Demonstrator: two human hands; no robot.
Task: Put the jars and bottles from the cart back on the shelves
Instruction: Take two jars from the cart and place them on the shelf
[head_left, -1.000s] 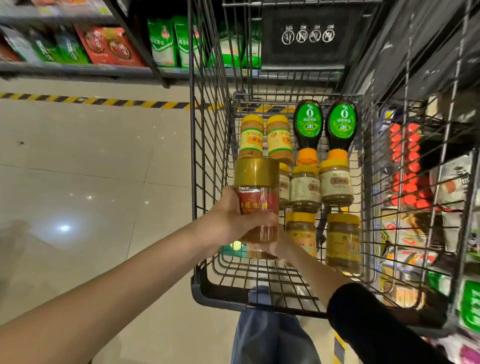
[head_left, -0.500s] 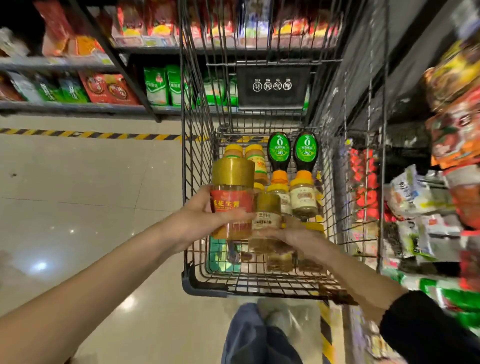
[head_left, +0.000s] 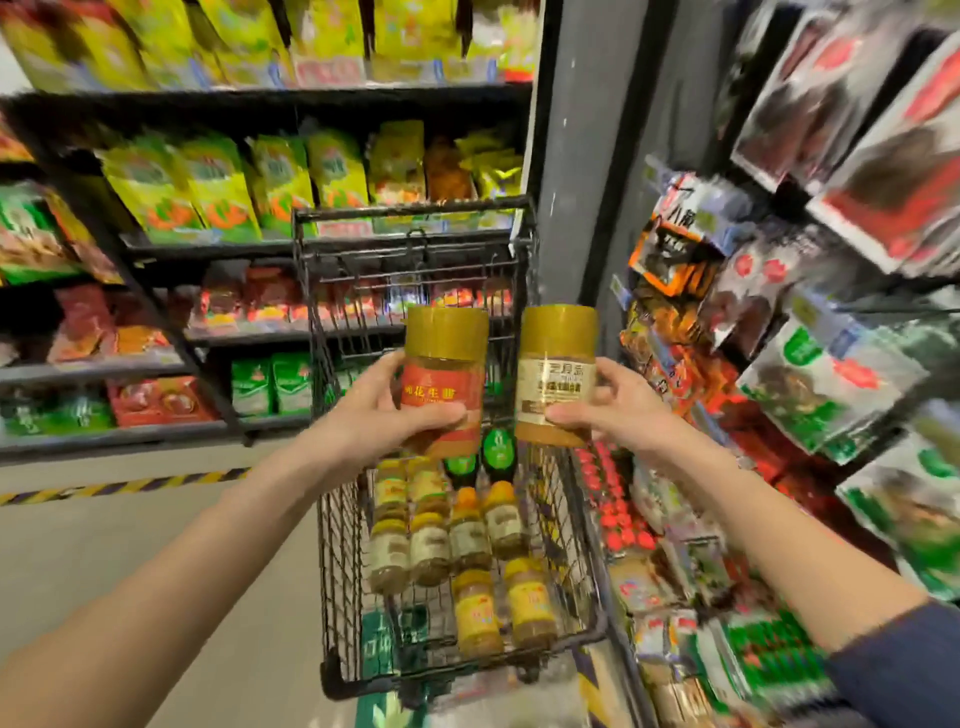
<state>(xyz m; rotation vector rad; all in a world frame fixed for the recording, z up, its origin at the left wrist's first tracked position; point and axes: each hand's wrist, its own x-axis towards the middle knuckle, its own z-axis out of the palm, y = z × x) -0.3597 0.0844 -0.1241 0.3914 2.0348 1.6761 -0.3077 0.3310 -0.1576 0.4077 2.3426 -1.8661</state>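
The shelves (head_left: 260, 106) fill the view from nine to three o'clock, full of blurred packets. At six o'clock the cart (head_left: 415, 208) holds many yellow-lidded jars (head_left: 431, 545) and two dark bottles (head_left: 498, 452) with green labels, so I judge most of the task is left. Above the cart, the left hand (head_left: 374, 415) grips a red-label jar (head_left: 444, 379) at eleven o'clock, and the right hand (head_left: 618, 410) grips a pale-label jar (head_left: 556, 379) at one o'clock. The red label seems to read 花生酱; the pale one is too blurred.
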